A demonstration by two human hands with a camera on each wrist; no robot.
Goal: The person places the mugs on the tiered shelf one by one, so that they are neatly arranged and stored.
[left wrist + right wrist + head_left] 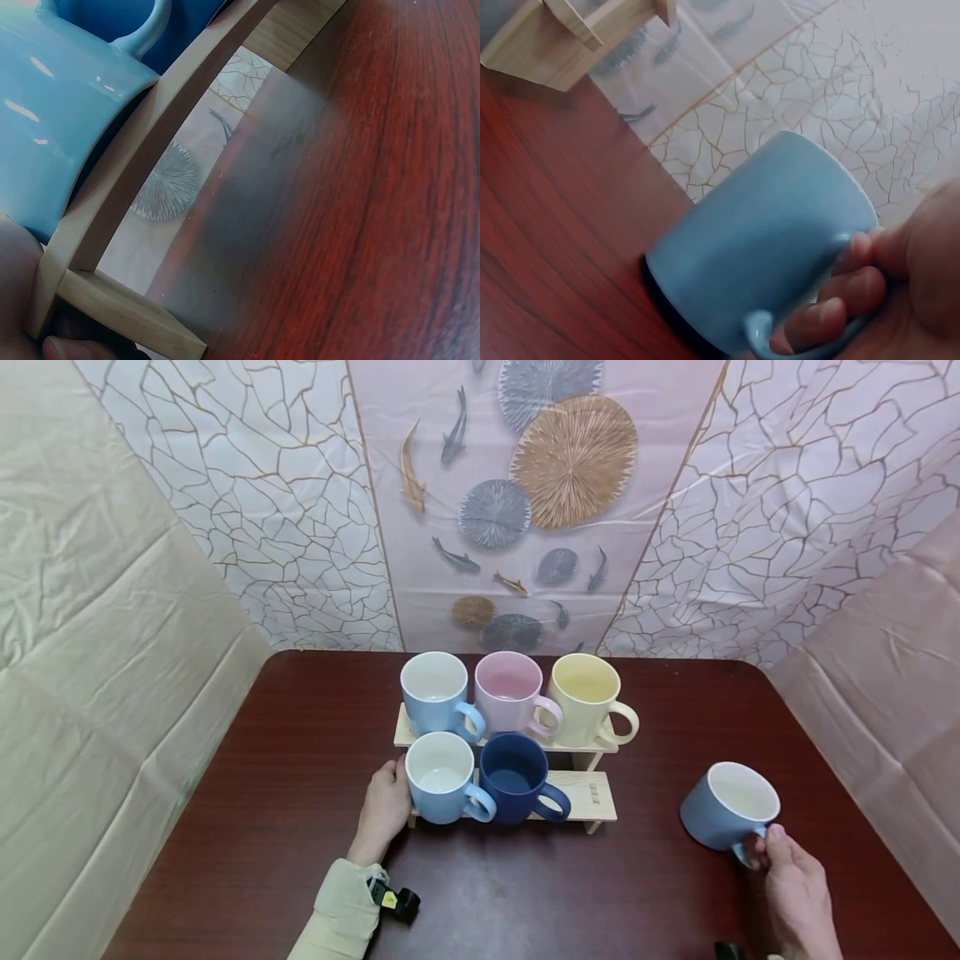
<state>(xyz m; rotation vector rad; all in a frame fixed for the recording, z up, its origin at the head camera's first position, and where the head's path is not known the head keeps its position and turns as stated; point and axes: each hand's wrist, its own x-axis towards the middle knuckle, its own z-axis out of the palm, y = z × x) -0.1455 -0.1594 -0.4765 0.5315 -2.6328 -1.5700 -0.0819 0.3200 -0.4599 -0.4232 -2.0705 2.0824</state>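
My right hand (798,877) grips the handle of a grey-blue mug (716,814) at the right of the table. The mug leans slightly, with its mouth up; in the right wrist view several fingers (855,292) curl through the handle. At the left end of a two-step wooden rack (577,793), my left hand (384,802) holds the lower step's edge, beside a light blue mug (441,797). The left wrist view shows a fingertip (66,348) under the rack's end; the other fingers are mostly hidden. A navy mug (513,797) stands right of the light blue one.
On the upper step stand another light blue mug (431,706), a pink mug (506,702) and a yellow mug (581,710), handles to the right. The dark red-brown table (300,735) meets a patterned cloth (487,568) behind and pale cloth walls (90,735) at the sides.
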